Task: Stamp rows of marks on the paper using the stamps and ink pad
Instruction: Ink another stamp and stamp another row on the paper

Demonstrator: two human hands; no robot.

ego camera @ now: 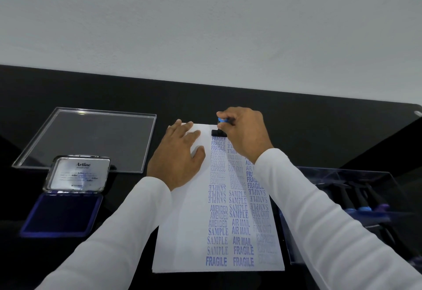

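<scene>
Right hand (244,134) on black stamp (218,133)

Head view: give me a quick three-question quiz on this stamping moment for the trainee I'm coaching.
1. True or false: the ink pad lies closed on the table.
2. Multiple choice: where on the paper does the stamp sit? A) near edge B) far end, above the top FRAGILE mark C) off the sheet
3. Short answer: what is the left hand doing?

Key
1. False: its lid stands open, the blue pad exposed.
2. B: the right hand grips the stamp by its blue-topped handle at the head of the leftmost printed column.
3. It rests flat on the unprinted left part of the sheet, fingers spread, steadying it.
</scene>
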